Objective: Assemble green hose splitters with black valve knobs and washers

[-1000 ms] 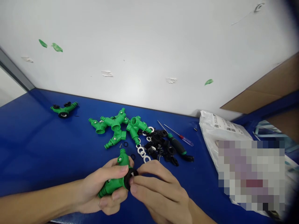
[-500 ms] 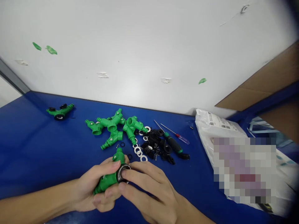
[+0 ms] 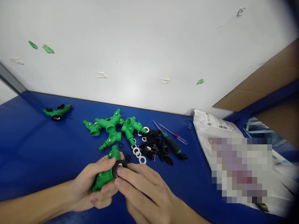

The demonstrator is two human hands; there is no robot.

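My left hand (image 3: 95,183) is wrapped round a green plastic Y-shaped hose splitter (image 3: 104,179), its thumb lying along the top. A black threaded collar (image 3: 122,163) sits at the splitter's wide end, with a bit of white showing inside the opening. My right hand (image 3: 149,193) reaches in from the right, fingers bent together; one fingertip presses into the collar's opening and another touches its lower edge. The far side of the collar and the right thumb are hidden.
Several green splitter bodies (image 3: 109,125) lie behind the hands, beside white washers (image 3: 142,160) and a pile of black parts (image 3: 151,143). Two screwdrivers (image 3: 171,143) rest to the right. A splitter with black fittings (image 3: 56,117) stands far left; a white plastic bag (image 3: 201,124) lies right.
The view has shifted slightly, and both hands with the splitter appear a little further left. The collar is turned somewhat, and the right fingertips still press at its opening.
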